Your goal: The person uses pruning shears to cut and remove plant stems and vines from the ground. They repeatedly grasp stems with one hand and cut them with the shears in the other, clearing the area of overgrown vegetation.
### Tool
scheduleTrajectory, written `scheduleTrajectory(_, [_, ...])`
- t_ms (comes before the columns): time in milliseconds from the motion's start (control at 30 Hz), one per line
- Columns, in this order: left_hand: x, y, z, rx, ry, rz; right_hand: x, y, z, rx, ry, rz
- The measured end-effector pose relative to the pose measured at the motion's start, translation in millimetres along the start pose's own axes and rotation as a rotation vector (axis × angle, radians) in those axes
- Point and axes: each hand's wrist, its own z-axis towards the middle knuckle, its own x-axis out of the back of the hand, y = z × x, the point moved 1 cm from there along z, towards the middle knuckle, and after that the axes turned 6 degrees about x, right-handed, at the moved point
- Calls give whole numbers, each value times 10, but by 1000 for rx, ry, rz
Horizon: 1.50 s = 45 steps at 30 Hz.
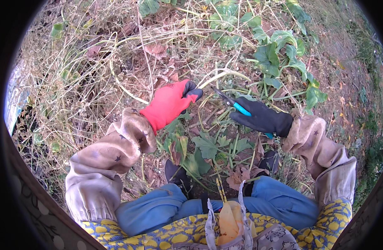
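My left hand [173,100], in a red glove with dark fingertips, is closed around a pale green vine stem [218,76]. The stem arches up and to the right from my fingers. In a black glove, my right hand [262,117] is wrapped round pruning shears [240,108] with turquoise handles. Their dark blades point up and left, close below the arched stem; whether they touch it I cannot tell. Cut or broken stems and leaves [206,146] lie below and between my hands.
Large green squash-like leaves [268,58] grow at the upper right. Dry tangled vines and grass [87,71] cover the left and far ground. My bent knees in blue trousers [158,206] are at the near side, with dark shoes [177,175] beyond them. Brown dry leaves [240,176] lie by my feet.
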Motion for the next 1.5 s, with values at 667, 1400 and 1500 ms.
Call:
scheduleTrajectory(667, [727, -406, 1, -380, 385, 756, -67, 82, -37, -86, 91, 616])
scheduleTrajectory(1400, [853, -669, 50, -358, 233, 938, -61, 438, -283, 290, 262, 200])
scheduleTrajectory(1500, [799, -572, -11, -337, 261, 913, -36, 388, -308, 100, 109, 283])
